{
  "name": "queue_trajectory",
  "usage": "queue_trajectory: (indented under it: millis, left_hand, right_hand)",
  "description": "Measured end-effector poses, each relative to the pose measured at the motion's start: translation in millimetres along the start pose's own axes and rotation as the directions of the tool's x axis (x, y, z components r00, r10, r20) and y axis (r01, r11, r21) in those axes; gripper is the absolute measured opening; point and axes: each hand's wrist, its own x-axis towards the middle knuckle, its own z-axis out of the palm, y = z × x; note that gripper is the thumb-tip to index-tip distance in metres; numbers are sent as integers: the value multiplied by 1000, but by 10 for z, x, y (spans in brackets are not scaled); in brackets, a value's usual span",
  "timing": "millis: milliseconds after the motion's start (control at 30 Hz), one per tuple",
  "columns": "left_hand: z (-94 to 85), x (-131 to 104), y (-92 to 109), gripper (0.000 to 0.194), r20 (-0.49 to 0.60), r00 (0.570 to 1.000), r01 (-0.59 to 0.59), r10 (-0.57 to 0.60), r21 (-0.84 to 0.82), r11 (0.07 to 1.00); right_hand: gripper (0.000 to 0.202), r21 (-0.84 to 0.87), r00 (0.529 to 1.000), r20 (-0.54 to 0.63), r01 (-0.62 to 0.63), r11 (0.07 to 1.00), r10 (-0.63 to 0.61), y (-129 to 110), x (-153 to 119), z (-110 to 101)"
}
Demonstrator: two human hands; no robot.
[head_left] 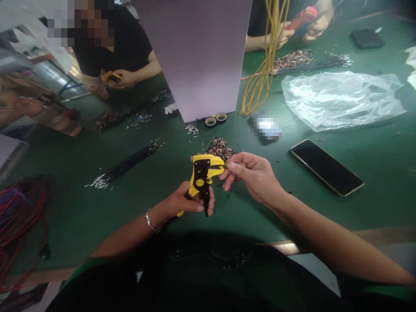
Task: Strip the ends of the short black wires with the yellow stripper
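Observation:
My left hand point(191, 200) is wrapped around the handles of a yellow and black wire stripper point(200, 173), whose jaws point right. Right at the jaw tips, my right hand point(248, 173) pinches thumb against forefinger; what lies between them is too small and covered to make out. Just behind the tool is a heap of short wire pieces point(220, 148) with coppery ends. To the left lies a bundle of black wires point(126, 162) with bright ends.
A phone point(326, 167) and a clear plastic bag point(344, 99) lie to the right. Tape rolls point(216, 120) sit before an upright panel point(204, 56). Yellow wires point(260, 86) hang beside it. Red cables point(22, 221) are coiled at left. Co-workers' hands point(123, 79) hold tools across the table.

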Motion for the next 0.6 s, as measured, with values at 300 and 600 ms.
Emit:
queue_trajectory:
  millis: [300,600]
  left_hand:
    - [4,-9,-4,35,1,1000,-5,5,56,998]
    - [20,1,-20,30,-23,999,-30,32,67,997]
  right_hand:
    - [28,-19,1000,-21,4,1000,-5,3,-25,27]
    - [29,-10,1000,-10,-8,1000,8,4,-25,44]
